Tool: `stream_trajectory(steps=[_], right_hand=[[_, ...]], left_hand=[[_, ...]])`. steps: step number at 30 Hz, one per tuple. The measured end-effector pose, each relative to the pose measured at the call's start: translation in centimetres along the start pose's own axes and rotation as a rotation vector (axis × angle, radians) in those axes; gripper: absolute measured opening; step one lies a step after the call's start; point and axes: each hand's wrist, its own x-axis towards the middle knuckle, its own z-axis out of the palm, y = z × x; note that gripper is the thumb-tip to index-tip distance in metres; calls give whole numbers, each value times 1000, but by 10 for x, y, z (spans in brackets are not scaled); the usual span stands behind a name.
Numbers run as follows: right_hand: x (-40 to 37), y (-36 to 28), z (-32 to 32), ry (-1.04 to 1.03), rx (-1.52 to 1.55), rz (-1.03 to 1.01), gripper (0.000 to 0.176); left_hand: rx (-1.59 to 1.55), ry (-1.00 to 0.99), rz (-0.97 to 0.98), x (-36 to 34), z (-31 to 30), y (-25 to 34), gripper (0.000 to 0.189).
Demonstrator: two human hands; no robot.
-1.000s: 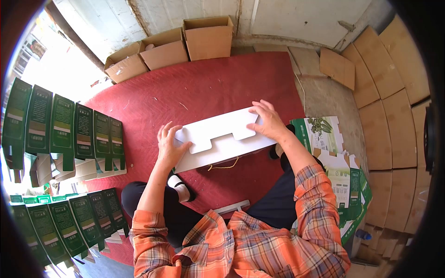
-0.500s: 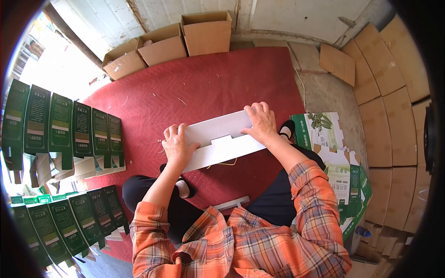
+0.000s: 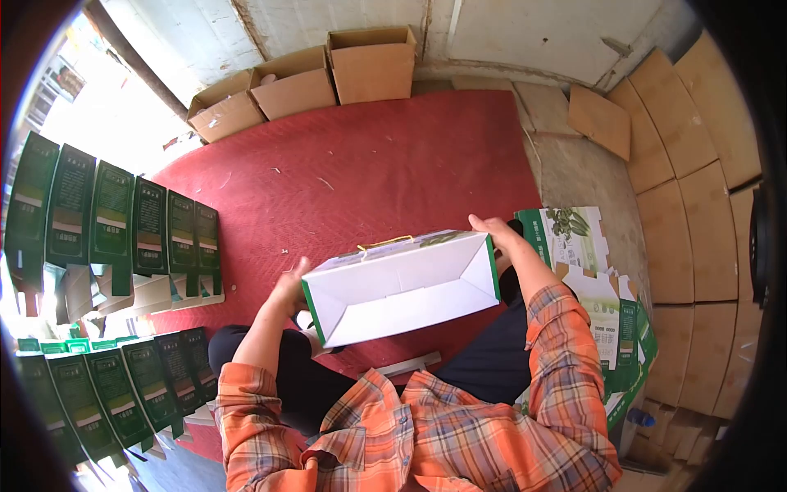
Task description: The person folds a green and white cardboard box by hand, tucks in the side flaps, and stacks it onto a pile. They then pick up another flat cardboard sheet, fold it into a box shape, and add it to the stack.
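Observation:
A gift carton [image 3: 402,299], green along its edges with a white inside, is held between my two hands above my lap. Its hollow white side faces me, and folded flap seams show within. A yellow cord handle [image 3: 385,243] runs along its far upper edge, beside a printed panel. My left hand [image 3: 288,287] grips the carton's left end, its fingers partly hidden behind it. At the right end, my right hand [image 3: 496,234] clasps the green-edged side, with the thumb along the upper corner and the other fingers mostly out of sight.
Green cartons [image 3: 111,217] stand in rows at left. Flattened printed cartons [image 3: 586,287] lie at right, before stacked brown boxes [image 3: 705,221]. Open brown boxes [image 3: 373,70] line the wall beyond the red mat [image 3: 369,156]. A pale strip [image 3: 402,366] lies between my legs.
The carton has been turned so its hollow inside faces me, where a white flapped side with a tab showed before. Both hands have shifted from that side to the carton's ends, lower and nearer me.

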Motion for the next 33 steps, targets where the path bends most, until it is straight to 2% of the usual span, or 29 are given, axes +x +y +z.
stream_trajectory(steps=[1,2,4,5,7,8,10,11,13,14,17,18,19,20,21,22,23,25,26,27,29,30,31,32,33], right_hand=[[-5,1,7,-3,10,106,56],[-11,1,4,-5,12,99,56],[-58,-38,-6,-316,100,238,59],[-60,-39,-8,-313,100,229,59],[-64,-41,-13,-276,162,74,54],[-66,-44,-16,-238,125,12,46],[-82,-56,-17,-187,109,-37,43],[-89,-61,-18,-135,96,-84,41],[-91,-63,-23,-142,124,-109,39],[-86,-57,-24,-126,203,-134,39],[-82,-56,-24,-118,277,-129,44],[-86,-58,-19,-95,276,-71,47],[-91,-60,-16,-72,274,-10,50],[-92,-61,-16,-175,187,-4,53],[-89,-56,-12,-176,188,0,53],[-80,-46,-5,-206,137,6,53],[-73,-35,1,-235,86,16,54],[-66,-24,11,-235,77,12,50],[-64,-23,15,-188,-45,19,48],[-66,-26,20,-142,-167,28,47],[-66,-32,18,-118,-168,62,42],[-65,-33,16,-98,-214,-29,39],[-65,-33,15,-79,-259,-120,38],[-64,-33,17,-82,-259,-118,38],[-62,-30,18,-5,-271,-235,37]], left_hand=[[-46,-240,-114,5,-6,-8,54],[-46,-235,-109,10,-10,-15,54],[-69,-259,-80,4,-6,-13,49],[-70,-259,-71,-6,-2,-6,49],[7,-212,27,-34,8,12,42],[4,-213,29,-39,8,14,42],[74,-202,202,-48,9,14,41],[74,-202,202,-54,10,14,41],[-18,-78,522,-64,13,16,41],[-112,-38,544,-62,10,17,39],[-286,15,444,-43,-13,18,45],[-272,4,411,-43,-15,20,56],[-272,1,406,-43,-14,19,56],[-246,-4,347,-42,-13,18,58],[-219,-9,291,-44,-12,19,59],[-106,-51,334,-40,-16,13,69],[-103,-54,327,-33,-18,9,69],[114,-46,143,-22,-17,3,64],[158,-47,133,-3,-20,-10,53],[160,-48,130,-4,-18,-9,53],[267,57,284,-4,-13,-7,41],[350,139,417,-4,-10,-1,33],[349,139,414,-5,-6,0,33],[394,210,550,-8,-3,1,33],[437,282,687,-12,3,3,35]])
